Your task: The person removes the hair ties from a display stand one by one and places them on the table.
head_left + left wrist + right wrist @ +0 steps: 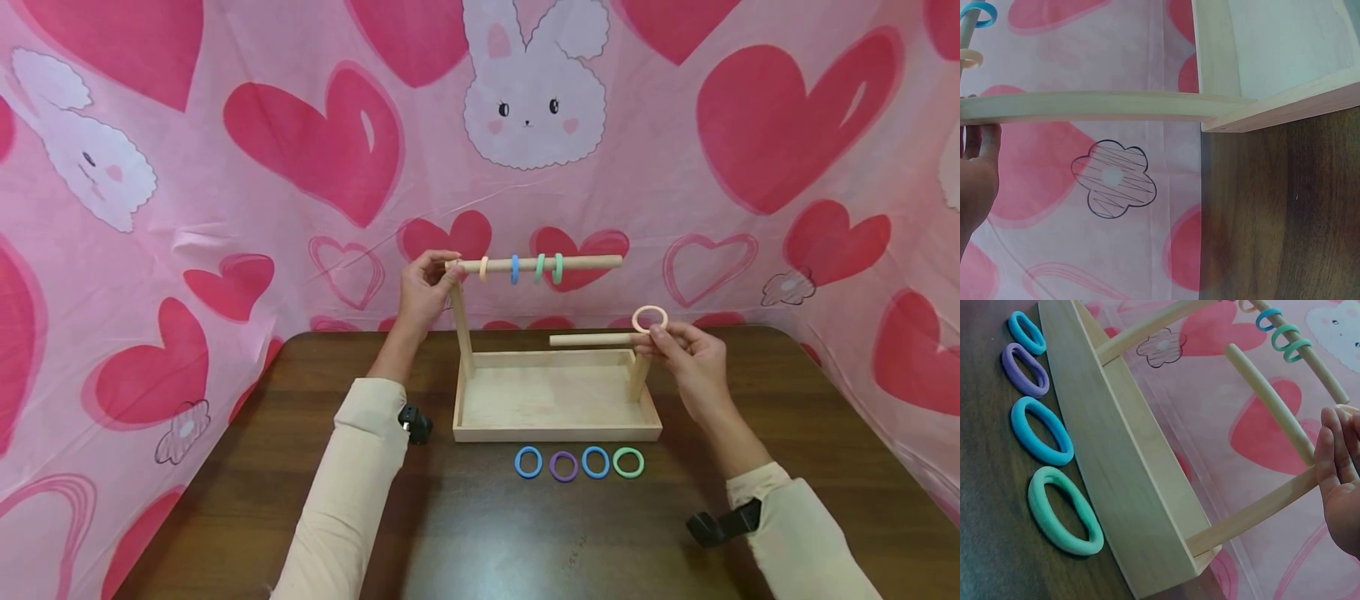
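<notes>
Evenly round, pale peach, the ring (649,307) in the pinch of the right grip (693,364), stand (555,392) in the left grip (424,292).

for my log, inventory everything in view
table: 1, brown, before backdrop
backdrop: 1, pink, behind table
tray: 1, pale wood, on table
posts: 2, pale, at tray ends
rods: 2, pale, atop posts
threaded rings: 4, peach, blue and two green, around upper rod
loose rings: 4, two blue, purple, green, on table
held ring: 1, peach, in right hand
wrist cameras: 2, black, at sleeves
sleeves: 2, cream, behind hands
hands: 2, bare, at upper rod and held ring
</notes>
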A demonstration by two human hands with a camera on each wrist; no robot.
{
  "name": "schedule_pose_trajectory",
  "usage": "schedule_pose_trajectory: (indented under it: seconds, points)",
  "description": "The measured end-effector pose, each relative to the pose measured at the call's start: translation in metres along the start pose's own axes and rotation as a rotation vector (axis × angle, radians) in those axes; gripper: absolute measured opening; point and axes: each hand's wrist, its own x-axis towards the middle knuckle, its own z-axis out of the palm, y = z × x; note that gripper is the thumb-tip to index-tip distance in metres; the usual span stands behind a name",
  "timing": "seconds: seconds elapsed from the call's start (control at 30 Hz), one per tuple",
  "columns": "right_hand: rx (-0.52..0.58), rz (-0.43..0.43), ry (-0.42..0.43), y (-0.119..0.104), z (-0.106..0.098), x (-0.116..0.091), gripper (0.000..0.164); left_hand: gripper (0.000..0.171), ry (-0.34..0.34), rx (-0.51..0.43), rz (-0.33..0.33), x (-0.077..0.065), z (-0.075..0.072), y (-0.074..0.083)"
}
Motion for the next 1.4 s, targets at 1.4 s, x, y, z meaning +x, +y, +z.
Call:
schedule_pose_trajectory:
  seconds: [1.4]
  points:
    - [-0.090,0.492,-0.427,0.003,-0.083,-0.048,0.034,0.025,0.006,-0.015,-0.012,0.000,0.001,0.001]
